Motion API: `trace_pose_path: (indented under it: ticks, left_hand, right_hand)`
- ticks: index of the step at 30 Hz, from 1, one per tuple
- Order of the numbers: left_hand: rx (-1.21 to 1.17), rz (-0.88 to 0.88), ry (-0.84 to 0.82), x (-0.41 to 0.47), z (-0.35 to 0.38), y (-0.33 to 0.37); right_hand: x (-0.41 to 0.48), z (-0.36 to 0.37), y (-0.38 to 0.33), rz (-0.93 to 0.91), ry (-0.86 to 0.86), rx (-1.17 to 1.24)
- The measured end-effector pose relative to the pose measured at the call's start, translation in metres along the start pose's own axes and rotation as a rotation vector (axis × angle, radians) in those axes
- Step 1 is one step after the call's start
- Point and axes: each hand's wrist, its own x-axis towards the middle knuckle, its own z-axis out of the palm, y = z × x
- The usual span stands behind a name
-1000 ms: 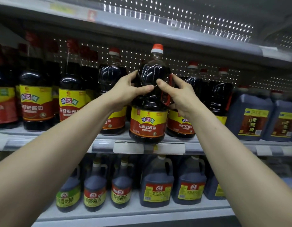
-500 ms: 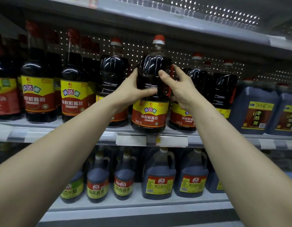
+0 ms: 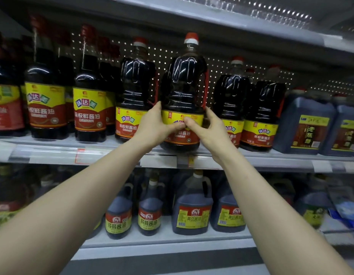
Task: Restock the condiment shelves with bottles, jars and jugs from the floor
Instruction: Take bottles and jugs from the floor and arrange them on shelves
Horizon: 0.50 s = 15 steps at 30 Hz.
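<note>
Both hands are wrapped round the big soy sauce bottle (image 3: 183, 90) at its label: left hand (image 3: 155, 126) on one side, right hand (image 3: 206, 129) on the other, thumbs nearly meeting in front. It stands upright at the front edge of the middle shelf (image 3: 53, 153) (red cap, dark liquid), between matching bottles (image 3: 135, 90). Dark blue jugs (image 3: 306, 124) sit further right, smaller jugs (image 3: 193, 207) below.

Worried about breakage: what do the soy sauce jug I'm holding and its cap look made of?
Soy sauce jug: probably clear glossy plastic, judging by moulded ribs and soft highlights. Cap: seemingly matte red plastic, white band below.
</note>
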Motion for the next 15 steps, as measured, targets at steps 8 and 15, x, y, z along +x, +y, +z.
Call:
trace_pose_path:
  ticks: [8, 15]
  left_hand:
    - [0.012, 0.002, -0.003, 0.007, -0.001, -0.002]
    - [0.028, 0.011, -0.008, 0.016, 0.003, -0.008]
  right_hand:
    - [0.008, 0.002, 0.0, -0.008, 0.017, 0.016]
    - [0.017, 0.003, 0.006, 0.021, 0.022, 0.045]
